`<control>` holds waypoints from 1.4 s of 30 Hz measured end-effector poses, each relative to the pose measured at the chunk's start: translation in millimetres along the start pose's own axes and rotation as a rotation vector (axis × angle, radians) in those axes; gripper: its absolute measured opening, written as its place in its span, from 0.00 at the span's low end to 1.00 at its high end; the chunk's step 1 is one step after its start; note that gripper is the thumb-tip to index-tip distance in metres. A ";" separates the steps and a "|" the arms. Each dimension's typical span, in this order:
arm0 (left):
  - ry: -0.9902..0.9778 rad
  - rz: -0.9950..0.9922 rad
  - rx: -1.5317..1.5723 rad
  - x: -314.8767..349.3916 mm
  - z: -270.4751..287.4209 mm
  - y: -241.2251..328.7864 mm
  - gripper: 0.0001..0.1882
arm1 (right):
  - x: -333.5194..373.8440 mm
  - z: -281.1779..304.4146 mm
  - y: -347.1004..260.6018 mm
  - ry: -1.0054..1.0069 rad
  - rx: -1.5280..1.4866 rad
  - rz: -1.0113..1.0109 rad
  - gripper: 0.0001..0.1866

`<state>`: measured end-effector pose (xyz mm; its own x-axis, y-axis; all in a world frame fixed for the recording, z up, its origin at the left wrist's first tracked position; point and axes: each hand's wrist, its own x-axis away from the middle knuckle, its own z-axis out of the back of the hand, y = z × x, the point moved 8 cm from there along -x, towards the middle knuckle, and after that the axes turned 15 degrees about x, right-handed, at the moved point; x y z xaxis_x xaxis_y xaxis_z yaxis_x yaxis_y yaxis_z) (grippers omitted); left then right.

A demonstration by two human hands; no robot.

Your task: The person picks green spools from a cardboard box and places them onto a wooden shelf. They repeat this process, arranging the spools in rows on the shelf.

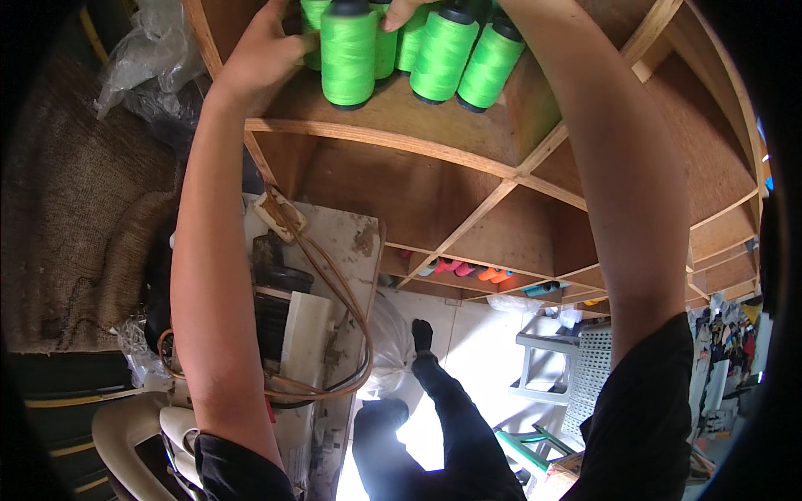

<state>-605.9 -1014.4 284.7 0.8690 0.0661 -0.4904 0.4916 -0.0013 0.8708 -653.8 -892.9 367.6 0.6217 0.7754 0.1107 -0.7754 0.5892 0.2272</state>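
Observation:
Several bright green thread spools with black ends stand in an upper cubby of the wooden shelf (376, 134). The front spool (348, 63) is nearest my hands, its black top blurred. My left hand (269, 48) is at the left of the group, thumb stretched toward the spools and fingers apart, partly cut off by the upper edge. Of my right hand (403, 12) only a fingertip shows, beside the top of a spool behind the front one; the rest is out of frame. Right of it stand a middle spool (444, 57) and a right-hand spool (491, 67).
Lower cubbies hold pink and orange spools (493, 274). Below left, a worn machine table (355, 238) carries looping brown cables (363, 334). A grey plastic chair (589, 376) stands on the floor at right. Clear plastic bags (154, 50) hang at upper left beside brown cloth (75, 209).

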 end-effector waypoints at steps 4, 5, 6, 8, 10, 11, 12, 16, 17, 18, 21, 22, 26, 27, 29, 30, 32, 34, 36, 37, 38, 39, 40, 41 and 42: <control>-0.015 -0.185 -0.059 -10.2 -5.4 12.9 0.35 | -3.7 0.0 4.5 -0.016 -0.022 -0.005 0.23; 0.016 -0.172 -0.156 -14.9 -6.8 16.0 0.35 | -9.5 0.4 6.5 -0.026 -0.034 0.012 0.22; 0.041 -0.167 -0.236 -23.1 -11.4 15.0 0.35 | -16.2 3.3 20.6 0.036 -0.019 -0.036 0.22; 0.096 -0.316 -0.761 -41.3 -5.5 17.0 0.36 | -34.1 13.0 33.9 0.172 0.001 -0.101 0.22; 0.087 -0.450 -1.223 -72.2 61.5 -22.2 0.39 | -43.9 35.0 17.6 0.324 0.013 -0.237 0.23; 0.079 -0.391 -1.172 -81.9 46.1 -31.1 0.40 | -41.1 32.8 34.1 0.369 0.045 -0.357 0.24; 0.069 -0.337 -1.131 -87.0 24.9 -21.8 0.40 | -41.2 32.8 46.5 0.411 0.070 -0.438 0.22; 0.148 -0.284 -1.313 -107.8 48.0 -18.1 0.40 | -76.1 28.5 34.7 0.199 0.061 -0.412 0.18; 0.104 -0.287 -1.279 -108.9 38.6 -22.3 0.39 | -80.8 20.3 36.4 0.160 0.079 -0.414 0.17; 0.064 -0.290 -1.246 -106.7 29.6 -18.8 0.38 | -82.9 14.5 38.2 0.123 0.099 -0.412 0.15; -0.047 -0.254 -1.246 -106.6 24.1 -20.4 0.38 | -87.3 2.5 37.6 0.080 -0.011 -0.417 0.13; -0.083 -0.234 -1.262 -106.8 26.1 -23.4 0.38 | -88.9 -0.9 35.4 0.068 -0.049 -0.415 0.12; -0.013 -0.384 -1.668 -100.9 22.4 -23.0 0.37 | -94.5 -8.8 36.3 0.028 -0.170 -0.419 0.10; 0.014 -0.378 -1.678 -97.9 22.3 -20.0 0.37 | -94.3 -9.8 39.9 0.025 -0.183 -0.426 0.09; -0.016 -0.351 -1.778 -95.1 17.8 -14.9 0.38 | -101.6 -9.0 44.7 0.045 -0.181 -0.423 0.09; -0.075 -0.334 -1.859 -96.8 11.1 -17.8 0.38 | -111.1 -11.3 52.1 0.063 -0.161 -0.421 0.09; -0.080 -0.344 -1.919 -93.1 14.2 -20.6 0.39 | -126.1 -17.8 53.3 0.094 -0.173 -0.405 0.10; 0.036 -0.418 -1.864 -88.4 24.3 -24.6 0.39 | -131.4 -18.5 47.5 0.121 -0.228 -0.395 0.10; -0.008 -0.345 -1.887 -81.5 11.7 -26.5 0.37 | -130.7 -23.6 54.8 0.132 -0.293 -0.420 0.10; -0.030 -0.309 -1.898 -78.3 5.4 -26.3 0.37 | -129.2 -25.7 58.8 0.139 -0.326 -0.433 0.10; 0.000 -0.351 -1.929 -75.7 11.5 -27.4 0.37 | -129.9 -25.7 50.4 0.109 -0.289 -0.404 0.10; 0.030 -0.397 -1.957 -75.5 18.2 -31.7 0.37 | -129.0 -23.8 43.2 0.080 -0.250 -0.378 0.09; 0.060 -0.444 -1.986 -74.7 25.3 -35.6 0.37 | -127.8 -21.5 36.2 0.052 -0.212 -0.351 0.09; 0.077 -0.456 -1.965 -71.0 18.7 -32.6 0.38 | -125.4 -19.8 41.0 0.050 -0.225 -0.353 0.10; 0.094 -0.469 -1.946 -65.0 11.7 -30.8 0.39 | -122.7 -17.4 46.2 0.048 -0.239 -0.355 0.10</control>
<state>-676.8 -1030.3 289.4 0.6786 -0.2182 -0.7014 -0.1274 0.9055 -0.4049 -767.8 -956.8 347.6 0.8531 0.5214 0.0192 -0.5216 0.8531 0.0120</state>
